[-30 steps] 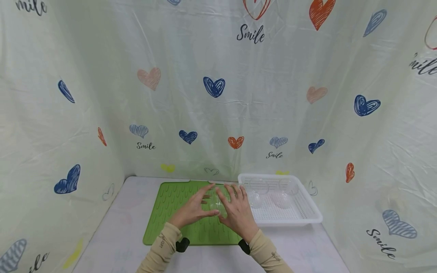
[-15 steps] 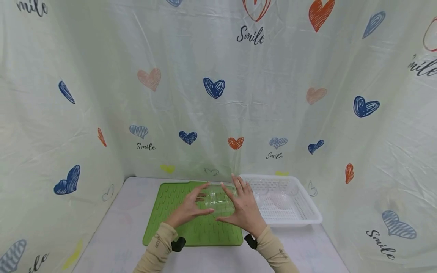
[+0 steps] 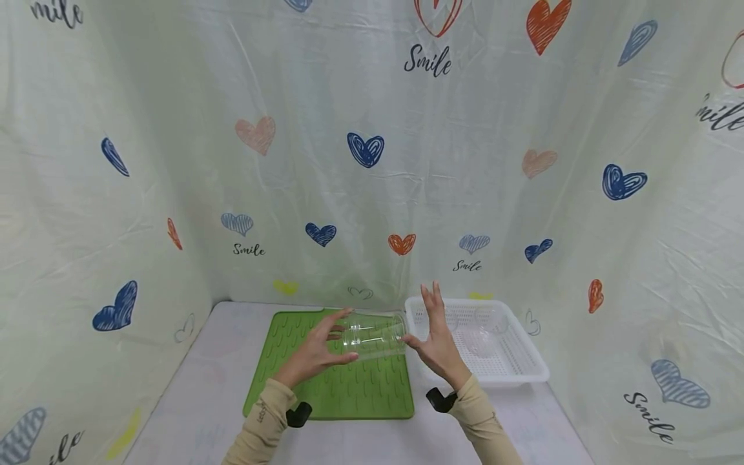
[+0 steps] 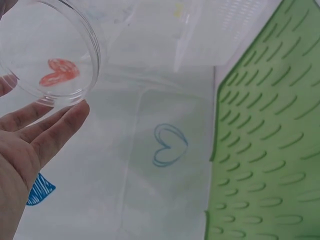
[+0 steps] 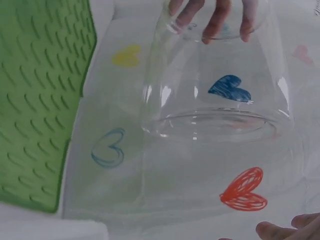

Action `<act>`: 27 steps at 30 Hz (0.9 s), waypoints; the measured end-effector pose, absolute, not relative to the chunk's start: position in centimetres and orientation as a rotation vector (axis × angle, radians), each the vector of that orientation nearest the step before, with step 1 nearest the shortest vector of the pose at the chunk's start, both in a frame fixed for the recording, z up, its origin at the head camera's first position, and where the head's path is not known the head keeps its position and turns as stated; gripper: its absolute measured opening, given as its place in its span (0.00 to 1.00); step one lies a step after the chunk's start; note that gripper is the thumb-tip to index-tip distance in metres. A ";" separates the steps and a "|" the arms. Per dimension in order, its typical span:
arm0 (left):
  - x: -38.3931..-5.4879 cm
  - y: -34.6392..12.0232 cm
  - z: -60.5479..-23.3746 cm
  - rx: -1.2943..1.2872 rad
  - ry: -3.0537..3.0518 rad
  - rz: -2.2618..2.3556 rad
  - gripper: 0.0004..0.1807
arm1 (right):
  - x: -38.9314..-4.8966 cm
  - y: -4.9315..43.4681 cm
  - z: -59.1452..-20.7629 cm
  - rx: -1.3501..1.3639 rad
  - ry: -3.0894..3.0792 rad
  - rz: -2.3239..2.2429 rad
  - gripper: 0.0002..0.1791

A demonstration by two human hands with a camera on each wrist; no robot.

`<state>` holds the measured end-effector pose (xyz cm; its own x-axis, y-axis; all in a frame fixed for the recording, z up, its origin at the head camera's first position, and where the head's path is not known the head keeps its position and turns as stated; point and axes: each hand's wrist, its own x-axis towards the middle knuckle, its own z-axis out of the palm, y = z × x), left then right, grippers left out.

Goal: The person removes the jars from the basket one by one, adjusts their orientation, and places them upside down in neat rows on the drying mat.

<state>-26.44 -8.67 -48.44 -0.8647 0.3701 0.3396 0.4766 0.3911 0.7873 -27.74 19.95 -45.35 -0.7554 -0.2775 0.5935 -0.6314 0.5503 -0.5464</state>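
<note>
A clear cup (image 3: 378,337) lies sideways in the air over the green mat (image 3: 343,394) in the head view. My left hand (image 3: 314,352) grips its left end, thumb below and fingers above. In the left wrist view a round end of the cup (image 4: 92,45) shows at those fingertips. My right hand (image 3: 438,345) is spread, fingers pointing up, with the thumb right at the cup's right end. The right wrist view shows the cup's wide, open end (image 5: 215,125) facing my right fingers (image 5: 280,232), which sit apart in the lower corner.
A white perforated basket (image 3: 526,368) stands at the back right, partly behind my right hand. Several clear round items (image 3: 491,320) lie in it. A white cloth (image 3: 192,387) printed with hearts covers the table and rises as walls around it.
My right hand has moved right off the cup and its fingers have spread and risen. My left hand has shifted slightly left with the cup, which now shows along its length.
</note>
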 end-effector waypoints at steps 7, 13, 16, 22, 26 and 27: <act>-26.3 -9.0 -48.2 -0.744 -2.528 -1.480 0.50 | -28.7 21.2 -46.1 0.759 -2.268 1.691 0.39; -26.0 -9.2 -48.0 -0.730 -2.552 -1.467 0.50 | -29.1 21.4 -46.8 0.639 -2.173 2.265 0.34; -25.9 -9.2 -47.9 -0.737 -2.561 -1.456 0.50 | -29.1 21.1 -47.2 0.572 -2.180 2.434 0.36; -26.0 -9.1 -48.2 -0.770 -2.564 -1.408 0.50 | -29.1 20.6 -48.2 0.558 -2.238 2.607 0.33; -26.1 -9.1 -48.3 -0.782 -2.557 -1.404 0.50 | -29.0 20.2 -48.7 0.575 -2.224 2.680 0.31; -26.1 -9.1 -48.3 -0.783 -2.555 -1.406 0.50 | -29.0 20.1 -48.7 0.575 -2.226 2.688 0.31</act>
<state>-26.06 -9.07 -48.31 -0.8586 0.3808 0.3432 0.4937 0.4338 0.7537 -28.98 20.09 -48.74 -0.8720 -0.4895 -0.0050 0.0960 -0.1611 -0.9823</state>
